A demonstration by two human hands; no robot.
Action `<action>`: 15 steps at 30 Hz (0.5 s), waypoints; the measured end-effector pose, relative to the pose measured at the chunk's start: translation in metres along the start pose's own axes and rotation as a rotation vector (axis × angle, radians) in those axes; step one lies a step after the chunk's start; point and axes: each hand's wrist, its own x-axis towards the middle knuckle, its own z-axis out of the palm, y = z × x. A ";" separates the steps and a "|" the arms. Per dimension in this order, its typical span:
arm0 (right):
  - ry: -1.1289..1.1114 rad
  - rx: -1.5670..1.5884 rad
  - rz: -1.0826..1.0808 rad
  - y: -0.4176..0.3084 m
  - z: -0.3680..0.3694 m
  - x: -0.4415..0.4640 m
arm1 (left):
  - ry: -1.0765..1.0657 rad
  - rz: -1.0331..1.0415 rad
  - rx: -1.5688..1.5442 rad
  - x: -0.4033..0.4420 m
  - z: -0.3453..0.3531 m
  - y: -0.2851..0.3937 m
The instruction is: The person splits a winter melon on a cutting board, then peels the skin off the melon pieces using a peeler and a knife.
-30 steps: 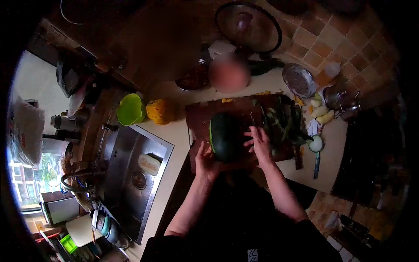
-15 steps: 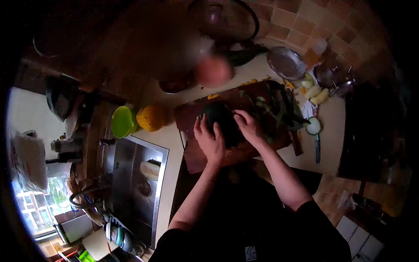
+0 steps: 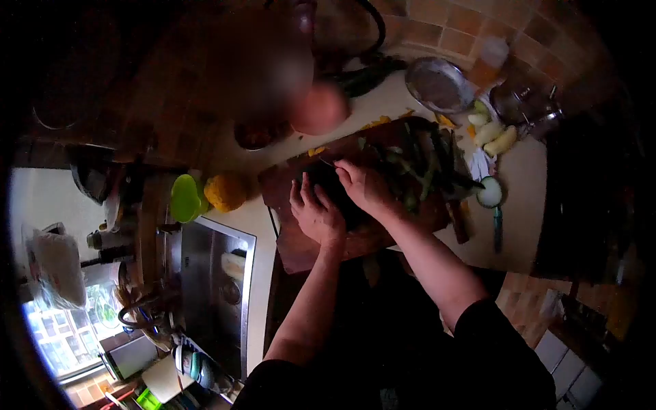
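A dark, rounded object [image 3: 336, 197] lies on the brown cutting board [image 3: 301, 249]; its kind is hard to tell in the dim light. My left hand [image 3: 318, 217] rests on its near left side, fingers spread. On its right side is my right hand [image 3: 366, 186], fingers bent and drawn together; a thin line shows by the fingertips, too faint to name. Beside the right hand, dark green peelings or strips [image 3: 427, 160] are heaped on the board. Orange scraps [image 3: 316, 151] lie along the far edge.
Left stand a green bowl [image 3: 186, 198] and an orange-yellow round fruit or vegetable [image 3: 225, 193], behind the steel sink [image 3: 250, 273]. Right are a metal bowl [image 3: 437, 85], pale peeled pieces [image 3: 501, 141] and a peeler-like tool with a teal handle [image 3: 497, 232]. Another person's blurred hand [image 3: 320, 109] is across the counter.
My right hand has moved up and left along the dark object, its fingers now more bent. My left hand stays on the object. The whole view has shifted slightly.
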 end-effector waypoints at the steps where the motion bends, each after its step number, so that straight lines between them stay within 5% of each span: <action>1: 0.016 0.000 -0.022 -0.002 -0.001 -0.002 | 0.006 -0.013 0.006 0.000 0.001 0.001; 15: -0.148 -0.155 0.224 -0.039 -0.018 -0.022 | 0.058 0.023 0.052 -0.002 0.011 0.001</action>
